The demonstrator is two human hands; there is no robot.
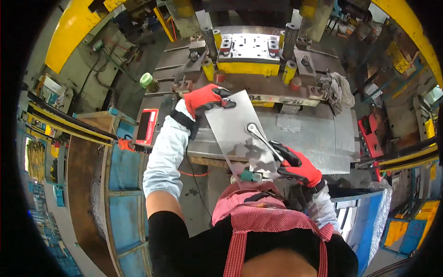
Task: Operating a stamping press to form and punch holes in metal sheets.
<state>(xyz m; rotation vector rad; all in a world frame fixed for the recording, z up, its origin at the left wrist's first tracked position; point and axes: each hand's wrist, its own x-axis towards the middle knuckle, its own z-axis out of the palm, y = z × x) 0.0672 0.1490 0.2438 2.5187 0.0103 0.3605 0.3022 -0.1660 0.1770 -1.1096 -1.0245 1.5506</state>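
Note:
A flat grey metal sheet (229,122) is tilted in front of me, over the near edge of the press bed. My left hand (208,100), in a red and black glove, is closed on its far left corner. In my right hand (297,165), gloved the same way, is a slim metal tool with a round ring-like head (260,136). That head lies against the sheet's face, right of its middle. The tool's exact kind does not show. Below the sheet, a green and clear object (251,176) is partly visible near my apron.
Beyond the sheet stands a die (249,68) with a yellow base, between dark guide posts and yellow cylinders. Grey rags (336,87) lie at the bed's right. A red-framed panel (148,127) and a green-lidded bottle (146,81) are left. Blue-framed bins (124,173) flank me.

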